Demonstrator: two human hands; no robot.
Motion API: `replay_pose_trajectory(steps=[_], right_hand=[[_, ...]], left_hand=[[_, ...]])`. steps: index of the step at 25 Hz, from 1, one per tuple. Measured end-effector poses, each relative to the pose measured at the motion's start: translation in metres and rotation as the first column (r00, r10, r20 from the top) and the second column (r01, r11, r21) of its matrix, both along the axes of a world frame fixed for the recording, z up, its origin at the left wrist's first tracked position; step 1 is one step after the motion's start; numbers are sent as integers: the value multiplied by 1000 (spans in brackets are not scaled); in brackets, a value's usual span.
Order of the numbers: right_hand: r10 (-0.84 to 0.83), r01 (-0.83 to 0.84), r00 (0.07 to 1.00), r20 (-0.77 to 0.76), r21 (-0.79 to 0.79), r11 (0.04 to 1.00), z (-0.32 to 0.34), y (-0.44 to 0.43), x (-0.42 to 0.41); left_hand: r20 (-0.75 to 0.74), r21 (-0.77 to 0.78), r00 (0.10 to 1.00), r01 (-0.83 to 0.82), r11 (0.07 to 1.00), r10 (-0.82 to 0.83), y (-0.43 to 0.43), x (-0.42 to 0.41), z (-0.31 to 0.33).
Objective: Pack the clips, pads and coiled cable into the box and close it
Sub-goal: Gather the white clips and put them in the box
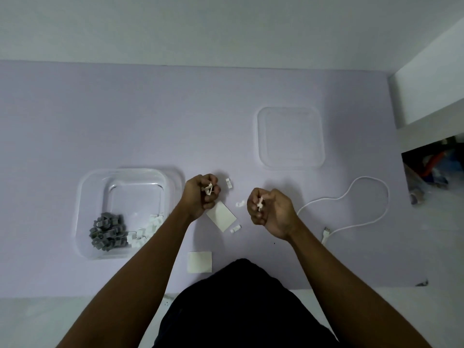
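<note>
A clear plastic box (85, 187) stands at the left, holding a heap of grey clips (106, 231) and several white clips (148, 228). My left hand (199, 197) is shut on a few white clips just right of the box. My right hand (270, 209) is shut on white clips too. Three loose white clips (229, 183) (240, 203) (235, 229) lie between my hands. A white pad (222, 217) lies partly under my left hand, and another pad (199, 262) lies nearer me. The white cable (361, 197) sprawls uncoiled at the right. The clear lid (291, 138) lies further back.
Everything rests on a lilac mat (125, 116) on a pale floor. A white shelf unit (431, 101) with clutter beneath it stands at the right edge. My dark-clothed lap (241, 305) fills the bottom centre.
</note>
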State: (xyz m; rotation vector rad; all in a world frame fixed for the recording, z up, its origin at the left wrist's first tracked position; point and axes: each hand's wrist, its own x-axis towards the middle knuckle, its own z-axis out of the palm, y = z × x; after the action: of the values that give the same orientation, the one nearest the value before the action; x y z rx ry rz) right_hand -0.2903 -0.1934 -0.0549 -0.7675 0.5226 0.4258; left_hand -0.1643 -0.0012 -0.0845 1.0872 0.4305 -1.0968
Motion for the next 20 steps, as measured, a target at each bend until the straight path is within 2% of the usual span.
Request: replay_pose_trajectory(steps=[2,4,6,7,8,9,10,11,12,13,16,18,20], right_hand=[[-34,34,999,2,59,998,4,-1,-8],[-111,114,992,-66,44,993,0,-2,-10],[-243,234,950,-196,-71,970,-10,-2,-7],[-311,266,920,-241,-202,943,-16,-3,-7],[-359,247,901,-242,-395,885,-23,-4,-8],[-358,168,913,-197,-618,768,-31,-6,-11],[-305,71,942,-142,-803,591,-38,-8,-14],[-221,-4,970,-106,-907,421,-43,-9,-16],[-119,-61,988,-103,-948,312,-45,-9,-17],[-26,-117,992,-127,-961,252,-44,-8,-17],[97,-253,965,-242,-959,126,-47,-5,-7],[110,-266,959,-260,-963,40,-52,-4,0],[133,-248,961,-245,-969,13,-56,-4,4]], left_hand=[[19,23,997,69,997,-69,-4,-1,2],[38,141,993,109,984,-115,-12,-5,2],[107,314,981,123,941,-164,-18,-6,-4],[193,415,956,126,901,-222,-21,-6,-6],[308,532,890,132,836,-336,-24,-6,-11],[400,652,776,133,747,-487,-26,-6,-15],[437,745,652,124,656,-619,-27,-7,-17],[444,795,561,113,596,-699,-29,-9,-18],[445,816,503,113,566,-741,-32,-11,-17],[432,836,450,126,534,-782,-34,-13,-16],[363,899,296,139,416,-884,-40,-16,-17],[325,923,259,122,364,-910,-43,-17,-21],[303,934,264,112,341,-916,-45,-17,-26]])
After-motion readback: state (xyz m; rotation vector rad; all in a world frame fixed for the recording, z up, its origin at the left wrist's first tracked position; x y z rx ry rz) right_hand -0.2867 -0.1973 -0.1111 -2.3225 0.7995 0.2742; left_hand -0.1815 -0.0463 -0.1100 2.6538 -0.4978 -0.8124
